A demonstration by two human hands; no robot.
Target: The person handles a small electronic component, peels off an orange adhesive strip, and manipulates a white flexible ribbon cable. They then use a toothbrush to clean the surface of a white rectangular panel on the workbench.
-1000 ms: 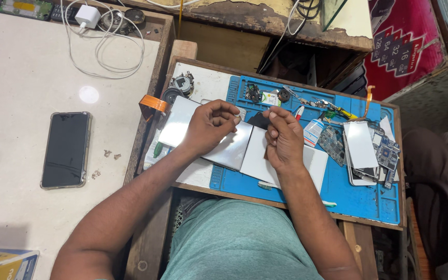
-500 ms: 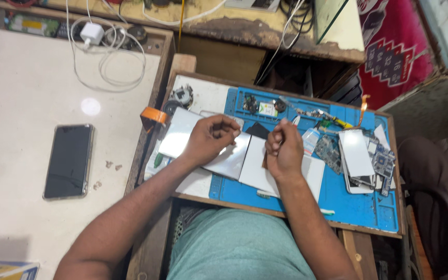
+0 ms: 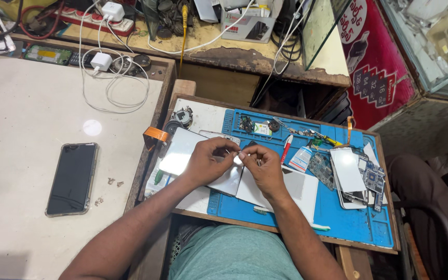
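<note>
Your left hand (image 3: 208,162) and right hand (image 3: 263,167) meet over the blue repair mat (image 3: 338,218), fingertips pinched on a tiny part too small to identify. A white tube (image 3: 301,158) lies right; a red sign (image 3: 374,62) stands far right.

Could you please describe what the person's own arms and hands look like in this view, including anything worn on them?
Both forearms are bare, with no sleeves reaching them. The left hand and right hand wear no gloves, and no watch, ring or wristband shows. A teal short-sleeved shirt covers the torso below.
</note>
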